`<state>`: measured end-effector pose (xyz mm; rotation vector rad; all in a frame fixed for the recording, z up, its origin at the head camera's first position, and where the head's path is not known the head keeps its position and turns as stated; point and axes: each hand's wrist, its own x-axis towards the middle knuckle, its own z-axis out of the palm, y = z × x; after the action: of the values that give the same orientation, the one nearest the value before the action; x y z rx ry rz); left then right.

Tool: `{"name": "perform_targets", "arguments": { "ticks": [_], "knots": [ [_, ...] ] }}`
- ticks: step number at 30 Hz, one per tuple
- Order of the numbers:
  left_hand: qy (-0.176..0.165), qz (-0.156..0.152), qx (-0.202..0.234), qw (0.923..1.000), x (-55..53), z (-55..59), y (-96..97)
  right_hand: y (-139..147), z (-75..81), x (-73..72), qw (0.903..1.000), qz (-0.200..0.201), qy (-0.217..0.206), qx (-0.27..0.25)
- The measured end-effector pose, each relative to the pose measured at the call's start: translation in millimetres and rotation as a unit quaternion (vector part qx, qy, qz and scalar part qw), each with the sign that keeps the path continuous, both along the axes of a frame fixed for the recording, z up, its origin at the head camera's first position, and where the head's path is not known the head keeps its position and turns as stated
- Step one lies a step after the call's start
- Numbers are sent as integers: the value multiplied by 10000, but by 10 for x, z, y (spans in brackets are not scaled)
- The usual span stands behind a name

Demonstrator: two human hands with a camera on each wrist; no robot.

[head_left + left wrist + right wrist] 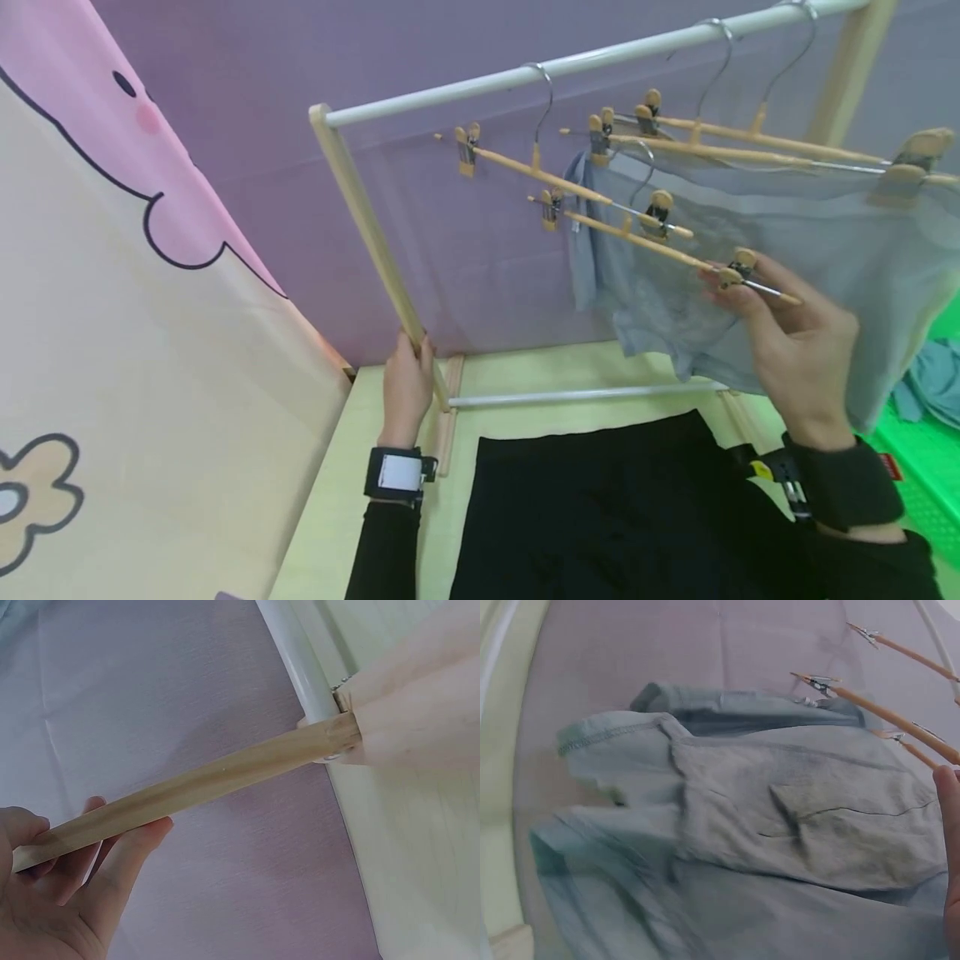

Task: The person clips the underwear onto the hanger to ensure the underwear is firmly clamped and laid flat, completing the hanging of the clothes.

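Observation:
My left hand (407, 383) grips the wooden upright post (367, 221) of a garment rack, low down near its base. In the left wrist view the fingers (131, 862) and thumb lie around this post. My right hand (810, 346) pinches a wooden clip hanger (660, 248) at its right clip; its metal hook stands below the rail, and no garment hangs from it. Another bare clip hanger (555, 181) hangs from the white rail (465, 87) just above. Behind the right hand, grey-blue garments (795, 225) hang clipped to hangers; the right wrist view shows a pocketed garment (840, 832) up close.
Black cloth (592, 508) lies spread on the pale table (330, 500) in front of the rack. A bright green basket (918, 483) with teal cloth (937, 379) stands at right. A purple backdrop (247, 150) and a cartoon-printed panel (187, 375) surround the rack.

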<state>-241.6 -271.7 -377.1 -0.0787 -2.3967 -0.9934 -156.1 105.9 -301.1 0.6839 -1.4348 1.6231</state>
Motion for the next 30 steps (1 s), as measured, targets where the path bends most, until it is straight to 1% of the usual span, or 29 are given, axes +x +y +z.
{"name": "perform_targets", "arguments": {
  "ticks": [4,6,12,16,19,23,30],
  "knots": [
    [15,-23,-2,10000,-2,6,-5,11,-26,-2,9992,372,90,-128],
    [26,-22,21,10000,1,4,-4,17,-37,-11,9986,485,166,-134],
    [7,-42,30,10000,-5,-7,-1,23,-68,-4,9988,457,176,85],
    [-16,-52,18,10000,-5,12,-3,6,-56,24,9984,487,220,166],
    [-42,-62,49,10000,4,20,-9,-8,-41,41,9984,432,268,228],
    [-49,-30,78,10000,14,20,-26,-33,-14,49,9980,505,327,215],
    [-11,16,47,10000,2,10,-44,-86,-23,16,9956,901,238,46]
  ]
}}
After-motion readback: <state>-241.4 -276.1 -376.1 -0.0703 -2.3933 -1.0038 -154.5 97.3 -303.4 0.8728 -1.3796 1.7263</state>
